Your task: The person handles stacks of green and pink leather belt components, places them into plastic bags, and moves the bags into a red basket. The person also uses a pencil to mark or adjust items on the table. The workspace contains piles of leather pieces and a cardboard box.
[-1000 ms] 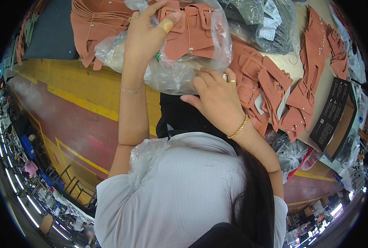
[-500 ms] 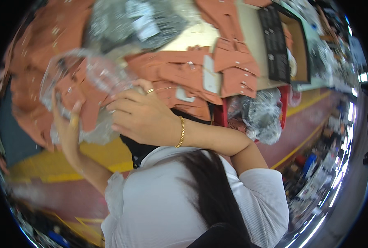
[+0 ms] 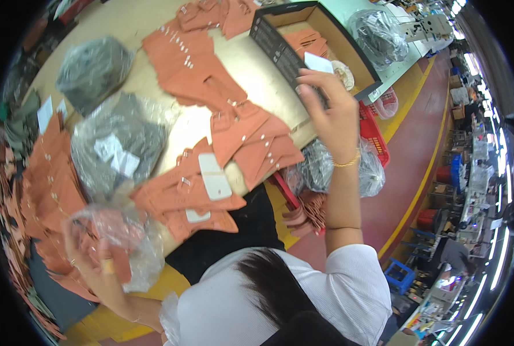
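Note:
At the lower left, my left hand (image 3: pixel 98 271) holds a clear plastic bag (image 3: pixel 144 256) with orange fabric pieces showing through it. The thumb, which has a yellowish wrap, lies along the bag, and some fingers are behind the film. My right hand (image 3: pixel 335 115) is raised over the near side of a black cardboard box (image 3: pixel 277 49), its fingers apart and slightly bent. Just beyond those fingertips, inside the box, are a white card (image 3: pixel 318 62), orange fabric pieces (image 3: pixel 303 41) and a cream-coloured roll (image 3: pixel 343 75).
Stacks of orange cut fabric (image 3: pixel 193 69) and white cards (image 3: pixel 214 176) spread over the pale table. Two plastic-wrapped dark bundles (image 3: pixel 92 72) sit at the left. A red crate (image 3: pixel 374 138) with plastic-wrapped goods stands beside the table, near the red and yellow floor (image 3: pixel 413 167).
My right hand has left the bag and swung right to the box. My left hand keeps the bag. The view has turned rightward, bringing more of the box into sight.

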